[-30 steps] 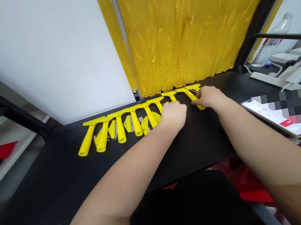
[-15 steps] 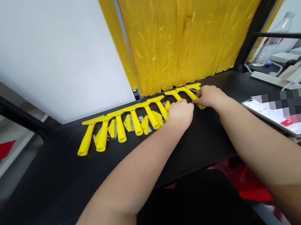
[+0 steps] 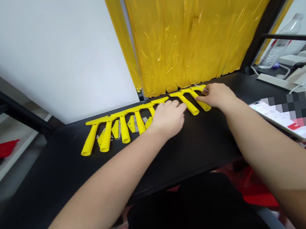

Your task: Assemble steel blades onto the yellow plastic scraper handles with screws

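Note:
A row of yellow T-shaped scraper handles (image 3: 105, 136) lies on a black tabletop, their hollow grips facing me. My left hand (image 3: 169, 117) reaches over the middle of the row with its fingers apart, hiding part of it. Small yellow end plates and metal pieces (image 3: 116, 130) lie among the grips. To the right, two more yellow scraper handles (image 3: 189, 104) lie side by side. My right hand (image 3: 219, 95) is at the rightmost one, fingers closed around a thin shiny rod (image 3: 200, 87) whose kind I cannot make out.
Behind the row stand a white panel (image 3: 42, 55) and yellow plastic sheeting (image 3: 184, 26). On the right are a phone (image 3: 280, 117), white cables, power strips (image 3: 274, 83) and a clear bottle (image 3: 282, 40). A red item (image 3: 6, 149) lies on the left shelf.
My left hand has moved left from the right-hand scraper handles to the middle of the row, and its fingers have spread. My right hand stays near the rightmost handle with the thin rod.

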Available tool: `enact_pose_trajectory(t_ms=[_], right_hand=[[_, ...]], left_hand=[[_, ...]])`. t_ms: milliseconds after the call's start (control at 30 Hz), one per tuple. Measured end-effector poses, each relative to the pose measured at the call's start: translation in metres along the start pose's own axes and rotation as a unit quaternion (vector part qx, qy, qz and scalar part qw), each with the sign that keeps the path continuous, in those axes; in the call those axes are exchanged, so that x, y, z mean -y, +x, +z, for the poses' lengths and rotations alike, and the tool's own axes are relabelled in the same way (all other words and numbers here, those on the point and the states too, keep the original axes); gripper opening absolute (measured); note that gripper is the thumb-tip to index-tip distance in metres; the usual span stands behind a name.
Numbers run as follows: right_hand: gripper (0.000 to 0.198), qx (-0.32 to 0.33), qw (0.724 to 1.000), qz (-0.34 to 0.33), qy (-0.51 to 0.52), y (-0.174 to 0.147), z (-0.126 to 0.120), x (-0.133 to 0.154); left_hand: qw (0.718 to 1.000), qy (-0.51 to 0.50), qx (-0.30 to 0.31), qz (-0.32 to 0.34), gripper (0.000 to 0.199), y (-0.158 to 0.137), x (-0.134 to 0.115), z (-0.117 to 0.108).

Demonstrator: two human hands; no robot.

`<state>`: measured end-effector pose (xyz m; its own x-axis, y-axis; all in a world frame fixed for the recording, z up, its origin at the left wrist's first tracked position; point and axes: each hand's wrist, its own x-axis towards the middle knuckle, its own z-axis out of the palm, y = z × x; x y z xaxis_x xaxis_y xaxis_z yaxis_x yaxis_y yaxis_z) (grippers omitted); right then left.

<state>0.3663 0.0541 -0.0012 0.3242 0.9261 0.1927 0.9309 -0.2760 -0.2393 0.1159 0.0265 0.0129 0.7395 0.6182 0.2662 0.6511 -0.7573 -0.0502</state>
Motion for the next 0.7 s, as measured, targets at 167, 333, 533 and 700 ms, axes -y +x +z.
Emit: enact_pose_trajectory(t_ms=[167,333,533,700], right_hand=[[0.015,-0.052,0.980,-0.152,0.115,-0.015,-0.004,0.035],[0.019,0.076,0.966,-0.238,0.071,-0.022,0.004,0.092],[0.048,0.106,0.971,-0.212,-0.006,-0.032,0.018,0.117],[0.037,0.080,0.979,-0.189,-0.007,-0.039,0.023,0.117]], left_hand=[[0.997,0.030,-0.035,-0.064,0.030,-0.048,0.072,-0.015],[0.993,-0.001,-0.064,-0.094,0.029,-0.081,0.110,-0.003],[0.993,-0.047,-0.073,-0.074,0.025,-0.091,0.110,0.002],[0.995,-0.044,-0.073,-0.051,0.023,-0.090,0.109,0.004]])
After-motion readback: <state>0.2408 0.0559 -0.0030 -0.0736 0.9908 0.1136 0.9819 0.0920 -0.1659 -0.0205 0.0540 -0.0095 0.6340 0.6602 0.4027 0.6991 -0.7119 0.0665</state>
